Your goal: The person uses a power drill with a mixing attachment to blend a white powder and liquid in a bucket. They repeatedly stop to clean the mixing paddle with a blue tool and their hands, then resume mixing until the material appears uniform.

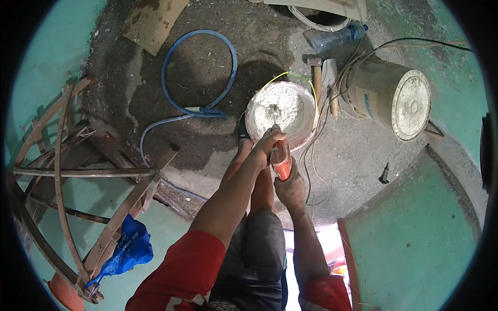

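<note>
Both hands are on an orange handheld power tool (281, 158), which looks like a drill. My left hand (268, 144) wraps its front part, near the chuck. Behind it my right hand (290, 188) grips the rear handle. The tool points into a round bucket (314, 134) on the floor between my feet and the hammer. Inside lies a thick, lumpy white mix (286, 102), with a small dark hollow around where the tool's shaft enters. Most of the shaft is hidden. A yellow-green handle (314, 91) arcs over the bucket's far right side.
A blue hose (165, 77) coils left. Right of the bucket lie a hammer (316, 74), a trowel (330, 72), cables (350, 70) and an overturned bucket (373, 93). A plastic bottle (334, 40) lies behind. A wooden frame (105, 173) with a blue bag (128, 247) stands left.
</note>
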The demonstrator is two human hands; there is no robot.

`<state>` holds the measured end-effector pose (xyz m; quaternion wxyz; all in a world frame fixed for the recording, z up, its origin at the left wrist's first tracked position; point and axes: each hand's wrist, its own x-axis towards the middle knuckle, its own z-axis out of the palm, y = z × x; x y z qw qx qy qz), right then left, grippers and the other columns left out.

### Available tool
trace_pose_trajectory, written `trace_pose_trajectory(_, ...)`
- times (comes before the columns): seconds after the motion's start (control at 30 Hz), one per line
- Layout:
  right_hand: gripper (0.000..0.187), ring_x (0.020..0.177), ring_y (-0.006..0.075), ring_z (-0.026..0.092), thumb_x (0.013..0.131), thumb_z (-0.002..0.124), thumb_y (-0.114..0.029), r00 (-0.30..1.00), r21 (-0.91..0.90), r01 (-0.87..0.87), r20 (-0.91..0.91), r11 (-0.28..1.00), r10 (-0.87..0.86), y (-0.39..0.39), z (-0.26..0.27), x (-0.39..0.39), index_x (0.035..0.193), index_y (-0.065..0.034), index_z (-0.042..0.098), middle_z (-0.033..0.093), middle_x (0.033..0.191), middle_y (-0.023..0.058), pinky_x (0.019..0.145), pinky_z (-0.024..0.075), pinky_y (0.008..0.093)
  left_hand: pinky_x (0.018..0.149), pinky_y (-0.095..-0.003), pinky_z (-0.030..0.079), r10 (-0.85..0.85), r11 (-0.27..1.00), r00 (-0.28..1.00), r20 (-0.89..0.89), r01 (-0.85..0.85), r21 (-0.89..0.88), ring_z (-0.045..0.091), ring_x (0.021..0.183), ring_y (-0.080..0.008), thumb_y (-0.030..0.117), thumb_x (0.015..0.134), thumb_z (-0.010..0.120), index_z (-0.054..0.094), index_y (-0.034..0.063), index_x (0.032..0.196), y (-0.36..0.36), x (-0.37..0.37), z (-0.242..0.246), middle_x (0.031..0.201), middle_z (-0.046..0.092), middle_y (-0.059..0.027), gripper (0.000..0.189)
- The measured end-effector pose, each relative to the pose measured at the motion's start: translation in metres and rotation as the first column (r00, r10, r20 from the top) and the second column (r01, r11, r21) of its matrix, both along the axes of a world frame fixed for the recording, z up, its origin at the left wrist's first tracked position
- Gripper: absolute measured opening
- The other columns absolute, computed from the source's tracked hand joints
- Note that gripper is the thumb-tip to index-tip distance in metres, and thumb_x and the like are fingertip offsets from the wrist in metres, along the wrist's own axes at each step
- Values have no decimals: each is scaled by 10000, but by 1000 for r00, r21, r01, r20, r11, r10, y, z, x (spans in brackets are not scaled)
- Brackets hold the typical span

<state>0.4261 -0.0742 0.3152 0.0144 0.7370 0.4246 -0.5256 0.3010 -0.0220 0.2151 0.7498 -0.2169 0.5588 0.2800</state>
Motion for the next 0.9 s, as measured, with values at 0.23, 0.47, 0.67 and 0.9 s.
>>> trace_pose_trajectory(0.23, 696, 1025, 523, 686, 891, 725, -329, 998, -14, -64, 7, 998, 64, 2, -1, 0, 1491, -89, 468, 725, 1061, 312, 881, 543, 588, 797, -313, 581, 68, 983, 983, 172, -96, 159, 666, 900, -125, 169, 847, 827, 685, 136, 1119, -22, -7, -33, 998, 650, 12, 309)
trace_pose_trajectory(0.47, 719, 1034, 510, 691, 882, 738, -310, 995, 24, -102, 20, 994, 102, -1, -5, 7, 1504, -76, 461, 724, 1061, 313, 868, 555, 564, 781, -321, 593, 60, 987, 990, 130, -78, 141, 678, 865, -126, 145, 838, 833, 691, 129, 1071, -18, -3, -22, 971, 671, -2, 273)
trace_pose_trajectory(0.67, 730, 1028, 491, 702, 880, 741, -315, 997, 132, -67, -24, 989, 71, -9, -14, 16, 1508, -63, 466, 728, 1088, 291, 866, 563, 547, 757, -299, 595, 58, 995, 985, 159, -70, 69, 695, 815, -129, 150, 849, 821, 696, 113, 1065, -13, 1, -23, 955, 704, -17, 252)
trace_pose_trajectory(0.9, 760, 1012, 483, 713, 899, 732, -340, 987, -7, -153, 58, 988, 153, 12, 3, 1, 1525, -18, 444, 724, 1081, 308, 869, 561, 546, 735, -275, 578, -11, 982, 980, 198, -27, 189, 683, 789, -132, 160, 872, 791, 688, 146, 1034, -3, -8, -39, 929, 689, -22, 192)
